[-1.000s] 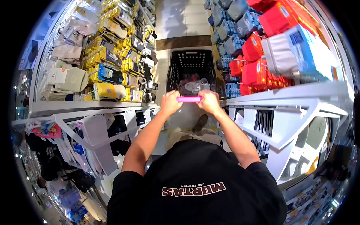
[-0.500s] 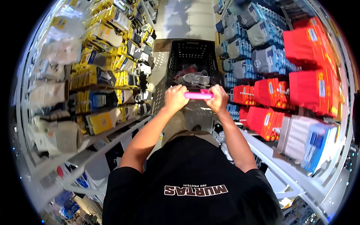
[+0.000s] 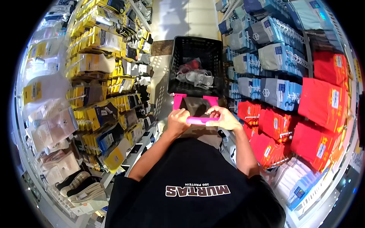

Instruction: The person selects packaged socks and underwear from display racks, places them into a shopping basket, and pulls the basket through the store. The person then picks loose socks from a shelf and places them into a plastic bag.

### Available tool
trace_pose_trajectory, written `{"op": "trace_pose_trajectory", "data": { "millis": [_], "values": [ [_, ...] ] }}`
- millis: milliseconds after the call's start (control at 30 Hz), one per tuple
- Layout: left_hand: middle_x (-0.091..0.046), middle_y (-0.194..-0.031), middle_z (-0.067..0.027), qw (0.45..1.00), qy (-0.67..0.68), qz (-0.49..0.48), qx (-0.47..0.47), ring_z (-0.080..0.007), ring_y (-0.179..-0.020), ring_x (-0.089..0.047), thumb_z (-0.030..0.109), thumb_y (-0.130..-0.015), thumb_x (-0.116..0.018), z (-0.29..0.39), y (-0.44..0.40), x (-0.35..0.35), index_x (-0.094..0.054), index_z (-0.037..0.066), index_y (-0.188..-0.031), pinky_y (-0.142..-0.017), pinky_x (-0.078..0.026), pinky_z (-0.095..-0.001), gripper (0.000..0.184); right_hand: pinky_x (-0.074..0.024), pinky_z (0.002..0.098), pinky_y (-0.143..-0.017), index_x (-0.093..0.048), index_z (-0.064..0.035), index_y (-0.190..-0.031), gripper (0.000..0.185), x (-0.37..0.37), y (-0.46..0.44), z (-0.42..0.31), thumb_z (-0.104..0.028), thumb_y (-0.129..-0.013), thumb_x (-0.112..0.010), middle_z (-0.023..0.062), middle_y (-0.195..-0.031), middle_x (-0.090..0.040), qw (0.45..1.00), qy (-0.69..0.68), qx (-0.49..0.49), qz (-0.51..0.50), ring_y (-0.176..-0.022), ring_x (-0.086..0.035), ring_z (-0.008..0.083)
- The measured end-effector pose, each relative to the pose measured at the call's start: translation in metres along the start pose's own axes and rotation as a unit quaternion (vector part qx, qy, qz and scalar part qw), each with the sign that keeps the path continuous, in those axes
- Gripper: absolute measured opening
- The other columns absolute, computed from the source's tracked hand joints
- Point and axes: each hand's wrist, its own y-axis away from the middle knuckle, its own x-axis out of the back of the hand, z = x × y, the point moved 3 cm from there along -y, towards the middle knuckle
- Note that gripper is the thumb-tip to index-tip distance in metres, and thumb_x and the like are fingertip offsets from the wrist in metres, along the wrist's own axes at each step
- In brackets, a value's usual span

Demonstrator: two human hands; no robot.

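A black perforated shopping basket (image 3: 197,42) stands on the floor ahead of me, its pink pull handle (image 3: 197,121) reaching back toward my body. My left hand (image 3: 178,122) is closed around the left end of the handle bar. At the right end, my right hand (image 3: 227,119) holds it more loosely, the thumb lying along the bar and the fingers curled above it. Inside the basket lie grey and clear-wrapped packages (image 3: 195,77) with something red among them; their kind is hard to make out.
Racks line both sides of a narrow tiled aisle (image 3: 171,17). Yellow-carded packs of socks (image 3: 108,40) hang on the left. To the right are blue-and-grey packs (image 3: 277,57) and red packs (image 3: 323,100). A white rack rail (image 3: 140,15) borders the aisle.
The basket handle and both hands have come closer to my body, showing more of the pink handle arms. My right hand's grip has loosened. The racks have shifted in view.
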Motion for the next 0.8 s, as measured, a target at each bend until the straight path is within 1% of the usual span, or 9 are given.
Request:
{"op": "trace_pose_trajectory", "data": {
  "millis": [67, 233, 300, 400, 433, 500, 600, 700, 800],
  "values": [
    [-0.055, -0.071, -0.0078, 1.0, -0.003, -0.025, 0.007, -0.0295, -0.07, -0.059, 0.013, -0.068, -0.071, -0.006, -0.002, -0.002, -0.055, 0.01, -0.07, -0.064, -0.047, -0.0424, 0.016, -0.0449, 0.0233, -0.062, -0.063, 0.0013, -0.107, 0.049, 0.01, -0.019, 0.002, -0.031, -0.078, -0.085, -0.0001, -0.079, -0.06, 0.998, -0.057, -0.035, -0.003, -0.071, -0.054, 0.006],
    [-0.055, -0.072, -0.0062, 0.997, -0.023, -0.059, 0.034, -0.0278, -0.07, -0.058, 0.011, -0.064, -0.07, 0.003, -0.031, 0.007, -0.056, 0.011, -0.073, -0.066, -0.047, -0.0405, 0.017, -0.0481, 0.027, -0.064, -0.068, -0.0015, -0.095, 0.036, 0.035, -0.1, 0.029, -0.034, -0.085, -0.077, 0.0025, -0.076, -0.063, 0.995, -0.004, 0.011, 0.099, -0.071, -0.057, 0.0091],
    [-0.054, -0.072, -0.0056, 0.997, -0.022, -0.061, 0.042, -0.0276, -0.07, -0.058, 0.012, -0.064, -0.072, 0.005, -0.042, 0.007, -0.056, 0.011, -0.073, -0.066, -0.047, -0.0402, 0.018, -0.0479, 0.0279, -0.057, -0.068, -0.0021, -0.092, 0.035, 0.046, -0.15, 0.079, -0.036, -0.087, -0.075, 0.0038, -0.074, -0.063, 0.992, -0.066, -0.038, 0.1, -0.064, -0.058, 0.0102],
    [-0.055, -0.071, -0.0063, 0.993, -0.026, -0.105, 0.045, -0.0288, -0.069, -0.058, 0.014, -0.061, -0.075, 0.006, -0.039, 0.006, -0.056, 0.011, -0.071, -0.064, -0.047, -0.0407, 0.022, -0.0472, 0.0309, -0.048, -0.068, -0.0019, -0.086, 0.034, 0.062, -0.206, 0.154, -0.036, -0.09, -0.07, 0.0067, -0.074, -0.063, 0.975, -0.038, -0.218, 0.015, -0.056, -0.059, 0.0139],
    [-0.055, -0.07, -0.0064, 0.991, -0.026, -0.12, 0.05, -0.0292, -0.069, -0.058, 0.015, -0.061, -0.076, 0.007, -0.036, 0.005, -0.056, 0.011, -0.069, -0.063, -0.047, -0.0411, 0.022, -0.05, 0.033, -0.048, -0.068, -0.0015, -0.084, 0.039, 0.072, -0.233, 0.207, -0.04, -0.087, -0.071, 0.011, -0.077, -0.067, 0.973, 0.049, -0.223, -0.026, -0.056, -0.063, 0.018],
    [-0.053, -0.075, -0.0065, 0.987, -0.016, -0.148, 0.067, -0.0286, -0.072, -0.056, 0.014, -0.055, -0.079, 0.008, -0.026, 0.004, -0.055, 0.011, -0.075, -0.067, -0.046, -0.0411, 0.031, -0.052, 0.0354, -0.047, -0.068, 0.0009, -0.088, 0.049, 0.087, -0.26, 0.243, -0.047, -0.083, -0.072, 0.0155, -0.081, -0.069, 0.939, 0.296, -0.176, 0.018, -0.057, -0.066, 0.0224],
    [-0.05, -0.071, -0.0057, 0.985, -0.017, -0.147, 0.084, -0.0272, -0.068, -0.053, 0.015, -0.055, -0.078, 0.009, -0.017, 0.003, -0.053, 0.012, -0.072, -0.063, -0.042, -0.0407, 0.03, -0.0485, 0.0381, -0.047, -0.068, 0.0007, -0.086, 0.054, 0.084, -0.313, 0.316, -0.053, -0.084, -0.07, 0.0091, -0.066, -0.062, 0.93, 0.301, -0.191, 0.086, -0.052, -0.059, 0.0236],
    [-0.047, -0.068, -0.0048, 0.986, -0.026, -0.132, 0.096, -0.0253, -0.064, -0.05, 0.016, -0.06, -0.077, 0.014, -0.013, 0.0, -0.051, 0.012, -0.068, -0.06, -0.041, -0.0389, 0.027, -0.0487, 0.0394, -0.048, -0.069, 0.0012, -0.088, 0.058, 0.071, -0.314, 0.27, -0.057, -0.083, -0.069, 0.0099, -0.068, -0.064, 0.931, 0.097, -0.339, 0.094, -0.052, -0.06, 0.0232],
    [-0.045, -0.066, -0.004, 0.986, -0.03, -0.134, 0.096, -0.0238, -0.061, -0.049, 0.017, -0.065, -0.076, 0.017, -0.014, 0.0, -0.05, 0.012, -0.065, -0.059, -0.039, -0.0371, 0.026, -0.0468, 0.036, -0.045, -0.065, 0.0023, -0.1, 0.068, 0.05, -0.333, 0.3, -0.063, -0.084, -0.064, 0.0104, -0.071, -0.065, 0.915, 0.069, -0.388, 0.086, -0.051, -0.06, 0.0206]
  ]
}}
